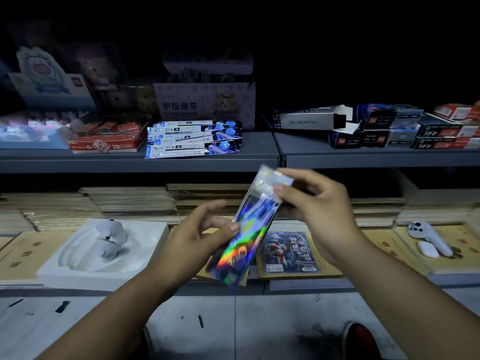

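Nearest, both hands hold a shiny holographic packet (249,229), tilted in the air above the lower shelf (311,285). The left hand (202,232) pinches its lower left edge with the thumb. The right hand (317,206) pinches its upper end. Just behind, a printed card pack (288,252) lies on stacked notebooks (130,201), near a white moulded tray (104,253). Farther back, on the upper shelf (104,160), similar flat packets (192,139) lie left of a gel ink refill box (311,118).

Grey box (310,121) reads GEL INK REFILL; red tray (106,144), 2B; white carton (205,103), FINGER BANDAGE.
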`<state>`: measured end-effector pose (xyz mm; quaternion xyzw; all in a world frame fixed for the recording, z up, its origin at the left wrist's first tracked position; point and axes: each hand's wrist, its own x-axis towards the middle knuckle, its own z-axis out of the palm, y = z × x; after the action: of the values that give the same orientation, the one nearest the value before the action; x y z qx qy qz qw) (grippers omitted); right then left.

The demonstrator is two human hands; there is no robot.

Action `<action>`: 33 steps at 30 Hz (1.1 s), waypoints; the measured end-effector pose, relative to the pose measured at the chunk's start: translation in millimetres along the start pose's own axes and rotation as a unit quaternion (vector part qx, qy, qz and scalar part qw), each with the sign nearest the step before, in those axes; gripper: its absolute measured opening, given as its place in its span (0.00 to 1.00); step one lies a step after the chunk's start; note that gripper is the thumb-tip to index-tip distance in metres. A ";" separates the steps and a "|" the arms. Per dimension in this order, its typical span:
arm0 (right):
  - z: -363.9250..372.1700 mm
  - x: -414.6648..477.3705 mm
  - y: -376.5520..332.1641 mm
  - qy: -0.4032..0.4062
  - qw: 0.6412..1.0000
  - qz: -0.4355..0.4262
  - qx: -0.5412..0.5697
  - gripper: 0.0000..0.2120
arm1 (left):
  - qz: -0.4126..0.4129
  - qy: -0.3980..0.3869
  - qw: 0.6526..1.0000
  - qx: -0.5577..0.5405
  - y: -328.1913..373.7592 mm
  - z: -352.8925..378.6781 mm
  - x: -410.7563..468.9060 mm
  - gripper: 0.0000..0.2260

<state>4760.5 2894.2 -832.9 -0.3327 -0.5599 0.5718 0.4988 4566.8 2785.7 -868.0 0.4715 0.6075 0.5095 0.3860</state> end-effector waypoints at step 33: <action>-27.9 1.0 -11.7 0.063 0.996 0.066 0.019 0.11 | 0.011 0.149 0.945 -0.290 34.1 -15.6 -3.1 0.16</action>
<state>4788.7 2902.3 -825.5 -0.3944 -0.4932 0.5921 0.5006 4558.9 2780.0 -831.7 0.2647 0.4792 0.7324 0.4048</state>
